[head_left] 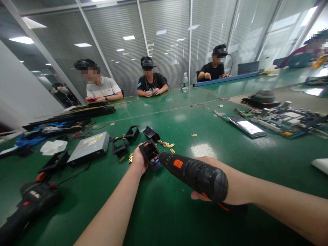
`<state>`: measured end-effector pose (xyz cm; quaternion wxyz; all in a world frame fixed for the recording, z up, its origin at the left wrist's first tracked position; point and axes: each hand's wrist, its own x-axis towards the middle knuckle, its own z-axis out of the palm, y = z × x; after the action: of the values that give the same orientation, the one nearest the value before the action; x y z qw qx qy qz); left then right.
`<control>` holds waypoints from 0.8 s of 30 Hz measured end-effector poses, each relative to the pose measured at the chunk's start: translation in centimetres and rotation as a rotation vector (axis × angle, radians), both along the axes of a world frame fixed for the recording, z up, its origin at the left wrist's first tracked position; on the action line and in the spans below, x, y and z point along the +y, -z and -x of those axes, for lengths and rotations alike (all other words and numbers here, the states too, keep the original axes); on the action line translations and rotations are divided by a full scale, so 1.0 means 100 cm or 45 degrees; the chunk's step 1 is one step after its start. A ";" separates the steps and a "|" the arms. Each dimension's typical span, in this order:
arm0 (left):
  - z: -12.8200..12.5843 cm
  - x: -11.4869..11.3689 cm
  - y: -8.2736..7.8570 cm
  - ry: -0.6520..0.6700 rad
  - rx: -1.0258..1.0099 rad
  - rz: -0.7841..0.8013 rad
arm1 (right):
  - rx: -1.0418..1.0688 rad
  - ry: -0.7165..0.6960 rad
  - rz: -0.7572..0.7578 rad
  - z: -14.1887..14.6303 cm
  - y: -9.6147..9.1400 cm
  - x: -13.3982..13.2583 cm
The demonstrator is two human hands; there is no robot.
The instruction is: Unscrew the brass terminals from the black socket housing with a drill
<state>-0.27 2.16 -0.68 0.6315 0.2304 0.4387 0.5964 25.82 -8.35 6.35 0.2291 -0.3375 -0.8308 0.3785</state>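
Black housing (150,154), gripped in the left hand (138,160), met the right hand's (197,195) clutched screwdriver (194,172); empty frames (132,132) nearby suggested work well underway.

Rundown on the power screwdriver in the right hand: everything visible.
The power screwdriver is black, textured plastic by its look, with an orange button on top. The right hand grips its thick rear; it lies near level above the green table, nose pointing away-left into the small black housing that the left hand holds.

No legible text, brand or number. Labels on the optical drive (89,147) and the bottle (185,82) are too small to read.
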 end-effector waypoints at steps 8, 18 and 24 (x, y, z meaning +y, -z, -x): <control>0.000 -0.001 -0.002 0.020 0.035 0.001 | -0.068 0.041 0.038 -0.002 0.002 0.001; 0.000 -0.001 -0.002 0.003 0.005 0.022 | 0.007 -0.006 0.031 0.000 -0.002 -0.002; 0.000 0.000 -0.001 -0.003 0.010 0.030 | -0.032 0.006 0.035 0.001 -0.004 -0.001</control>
<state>-0.23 2.12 -0.55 0.6317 0.2249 0.4483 0.5911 25.70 -8.42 6.75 0.2148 -0.3473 -0.8275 0.3853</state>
